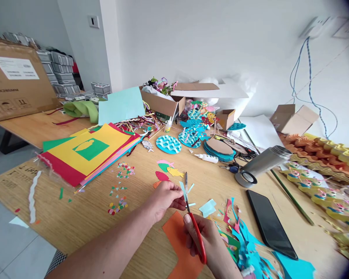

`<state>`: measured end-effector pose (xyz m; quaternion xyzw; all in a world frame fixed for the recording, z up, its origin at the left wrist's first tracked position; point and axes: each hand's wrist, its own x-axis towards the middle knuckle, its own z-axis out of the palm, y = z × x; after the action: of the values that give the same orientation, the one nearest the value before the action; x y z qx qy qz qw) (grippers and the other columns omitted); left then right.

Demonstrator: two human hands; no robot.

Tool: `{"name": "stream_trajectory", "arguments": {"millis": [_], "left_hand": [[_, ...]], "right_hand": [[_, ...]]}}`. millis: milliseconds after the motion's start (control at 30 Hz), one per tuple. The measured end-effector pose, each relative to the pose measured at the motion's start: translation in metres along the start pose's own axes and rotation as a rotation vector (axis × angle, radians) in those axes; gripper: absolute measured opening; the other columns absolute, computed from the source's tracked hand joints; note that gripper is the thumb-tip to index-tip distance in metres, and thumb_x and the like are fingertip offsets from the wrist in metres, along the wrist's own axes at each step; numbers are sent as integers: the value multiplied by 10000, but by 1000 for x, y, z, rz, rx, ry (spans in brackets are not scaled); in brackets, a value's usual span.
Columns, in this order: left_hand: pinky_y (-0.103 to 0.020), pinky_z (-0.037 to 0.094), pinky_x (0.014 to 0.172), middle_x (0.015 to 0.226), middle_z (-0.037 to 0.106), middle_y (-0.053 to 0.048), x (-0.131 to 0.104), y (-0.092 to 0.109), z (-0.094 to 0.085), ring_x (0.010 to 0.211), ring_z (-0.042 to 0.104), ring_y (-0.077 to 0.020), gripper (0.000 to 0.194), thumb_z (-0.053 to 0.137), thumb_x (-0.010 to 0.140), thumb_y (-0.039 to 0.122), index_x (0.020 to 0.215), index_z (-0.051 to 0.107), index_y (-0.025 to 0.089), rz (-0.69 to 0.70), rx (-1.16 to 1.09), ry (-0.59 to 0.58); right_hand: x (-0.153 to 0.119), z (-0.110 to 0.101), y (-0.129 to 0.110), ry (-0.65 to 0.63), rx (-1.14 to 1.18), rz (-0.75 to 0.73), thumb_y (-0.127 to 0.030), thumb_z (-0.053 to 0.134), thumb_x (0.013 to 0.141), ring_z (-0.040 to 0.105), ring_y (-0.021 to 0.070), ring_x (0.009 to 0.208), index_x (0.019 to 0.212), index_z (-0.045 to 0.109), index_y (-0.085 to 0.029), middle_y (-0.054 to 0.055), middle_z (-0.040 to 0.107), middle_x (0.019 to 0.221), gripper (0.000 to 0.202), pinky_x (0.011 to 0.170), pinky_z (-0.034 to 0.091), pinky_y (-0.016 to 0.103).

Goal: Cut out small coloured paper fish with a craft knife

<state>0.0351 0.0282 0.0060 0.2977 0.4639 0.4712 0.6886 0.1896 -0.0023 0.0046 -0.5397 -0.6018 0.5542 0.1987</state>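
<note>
My right hand (203, 236) is closed round a pair of red-handled scissors (199, 238), whose blades point away from me. Close to the blades, my left hand (169, 197) pinches a small light-blue paper piece (182, 187). Thin light-blue offcuts (191, 188) lie by the scissor tips. Beyond my left hand are paper fish: a yellow one (175, 172), a red one (162, 176) and a pink one (165, 162), with green and orange ones partly covered. An orange paper sheet (176, 228) lies under my right hand. A pale-blue scrap (208, 208) rests to the right.
Coloured paper sheets (75, 162) are stacked at left, with small confetti piles (118, 205) nearby. On the right are blue paper scraps (247, 244), a phone (270, 223), a tilted steel flask (264, 161) and a green stick (292, 197). Wavy blue discs (168, 144) and glue (206, 157) sit farther back.
</note>
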Motion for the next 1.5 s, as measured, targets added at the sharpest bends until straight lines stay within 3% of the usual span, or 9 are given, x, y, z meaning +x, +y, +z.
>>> {"name": "stream_trajectory", "arguments": {"millis": [867, 1500], "left_hand": [[-256, 533, 598, 687, 598, 41, 0, 0, 3, 576, 597, -102, 172, 607, 946, 211, 795, 585, 132, -3, -6, 24], [-260, 535, 605, 703, 602, 37, 1, 0, 3, 585, 599, -104, 165, 605, 948, 222, 812, 591, 131, -10, -7, 17]], "right_hand": [[0, -1, -3, -31, -53, 32, -739, 495, 787, 481, 90, 365, 637, 480, -191, -23, 540, 471, 568, 365, 302, 188], [-1, 0, -7, -32, -57, 51, -856, 437, 707, 470, 85, 358, 629, 483, -191, -24, 519, 450, 671, 365, 307, 191]]}}
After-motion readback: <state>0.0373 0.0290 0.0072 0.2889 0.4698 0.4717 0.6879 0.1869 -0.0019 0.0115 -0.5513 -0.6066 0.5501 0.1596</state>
